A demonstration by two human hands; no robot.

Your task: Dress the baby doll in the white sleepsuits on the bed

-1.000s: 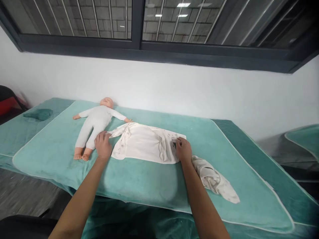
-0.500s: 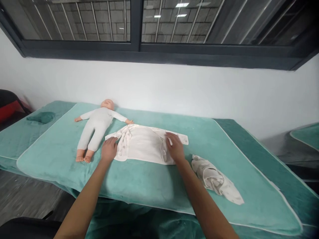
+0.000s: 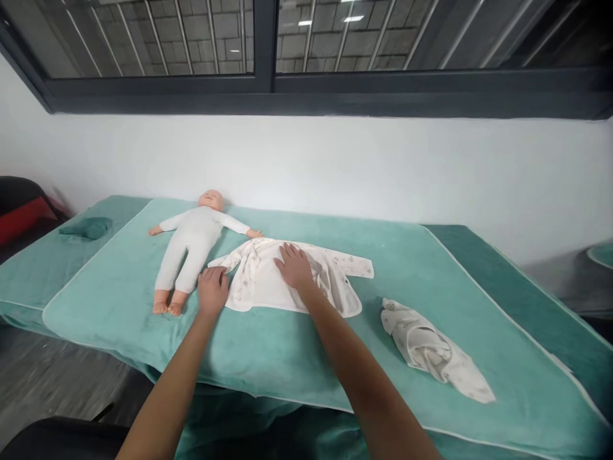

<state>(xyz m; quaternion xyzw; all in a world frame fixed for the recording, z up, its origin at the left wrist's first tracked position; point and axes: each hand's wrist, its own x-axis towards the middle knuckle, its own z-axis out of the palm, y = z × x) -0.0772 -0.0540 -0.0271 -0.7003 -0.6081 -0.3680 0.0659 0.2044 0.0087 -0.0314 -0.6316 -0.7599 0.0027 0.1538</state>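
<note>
A cream baby garment (image 3: 268,284) lies spread on a teal towel (image 3: 268,345). My left hand (image 3: 212,289) rests at the garment's left edge, fingers curled down on the cloth beside its sleeve. My right hand (image 3: 295,266) lies flat and open on the middle of the garment, fingers spread and pointing away from me. A baby doll (image 3: 189,246) in a pale suit lies on its back just left of the garment, its feet close to my left hand.
A second crumpled cream cloth (image 3: 431,348) lies to the right on the towel. A small dark green cloth (image 3: 87,227) sits at far left. A white wall and dark window frame stand behind the bed. A red and black seat (image 3: 19,207) is at left.
My right hand slid left from the garment's right edge onto its middle. The garment's right side now lies folded differently. My left hand stayed by the left edge.
</note>
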